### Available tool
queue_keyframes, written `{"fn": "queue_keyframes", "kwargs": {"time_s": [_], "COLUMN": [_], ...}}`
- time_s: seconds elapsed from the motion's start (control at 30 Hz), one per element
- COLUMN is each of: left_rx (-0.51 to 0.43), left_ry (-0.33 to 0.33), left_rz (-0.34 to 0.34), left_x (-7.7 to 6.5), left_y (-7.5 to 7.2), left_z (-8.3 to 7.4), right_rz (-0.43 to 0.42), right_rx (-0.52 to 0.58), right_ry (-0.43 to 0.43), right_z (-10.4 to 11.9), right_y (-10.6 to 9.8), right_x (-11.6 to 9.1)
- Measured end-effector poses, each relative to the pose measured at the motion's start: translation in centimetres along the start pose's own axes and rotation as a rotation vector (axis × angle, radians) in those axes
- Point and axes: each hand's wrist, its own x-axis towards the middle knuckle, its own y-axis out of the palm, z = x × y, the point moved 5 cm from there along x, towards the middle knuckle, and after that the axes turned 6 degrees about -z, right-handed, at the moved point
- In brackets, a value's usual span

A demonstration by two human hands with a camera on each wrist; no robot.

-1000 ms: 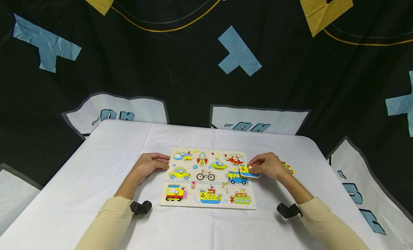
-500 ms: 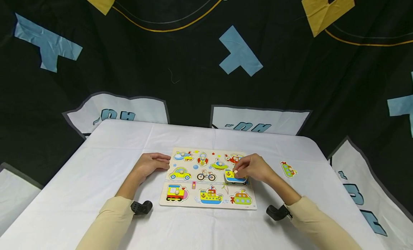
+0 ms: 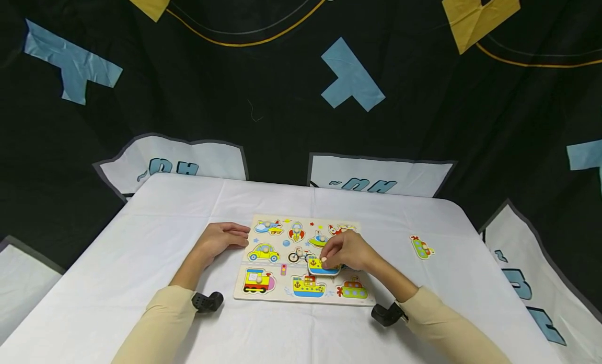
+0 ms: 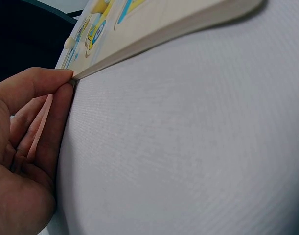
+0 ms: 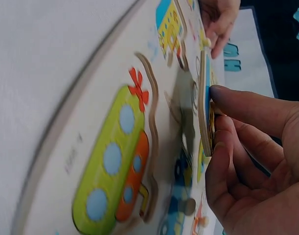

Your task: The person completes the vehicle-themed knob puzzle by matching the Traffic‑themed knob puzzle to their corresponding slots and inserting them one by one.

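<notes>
My right hand (image 3: pixel 347 251) pinches a boat puzzle piece (image 3: pixel 322 266) by its small knob, above the wooden puzzle board (image 3: pixel 282 297). In the right wrist view, that boat piece (image 5: pixel 206 105) is seen nearly edge-on, raised off the board. Below it to the left lies the board's boat-shaped recess (image 3: pixel 308 288), its upper part partly covered. A submarine recess (image 5: pixel 110 161) is close to the right hand. On the left, my left hand (image 3: pixel 222 241) touches the board's edge with its fingertips; its fingers (image 4: pixel 46 83) meet that edge in the left wrist view.
A submarine piece (image 3: pixel 422 247) lies on the white tablecloth (image 3: pixel 385 212) to the right of the board. Knobbed pieces sit in the board, among them a train (image 3: pixel 258 281) and a car (image 3: pixel 264 253). A dark printed curtain (image 3: pixel 282 103) hangs behind the table.
My right hand has carried the boat piece leftward from the board's right edge, over the bus, to above the boat recess. The submarine piece has come into full view. The left hand stays put.
</notes>
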Motion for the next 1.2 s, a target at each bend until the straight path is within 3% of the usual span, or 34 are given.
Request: {"fn": "queue_keyframes", "kwargs": {"time_s": [0.57,0.77,1.2], "left_rx": [-0.007,-0.004,-0.013], "left_ry": [-0.002,0.001,0.002], "left_rz": [-0.001,0.0,0.006], "left_x": [0.4,0.3,0.2], "left_y": [0.0,0.0,0.0], "left_z": [0.3,0.2,0.1], "right_rz": [0.125,0.16,0.184], "right_rx": [0.058,0.095,0.068], "right_ry": [-0.05,-0.046,-0.045], "right_z": [1.2,1.4,1.8], "right_y": [3.2,3.8,4.3], "right_x": [-0.9,-1.0,-1.3]}}
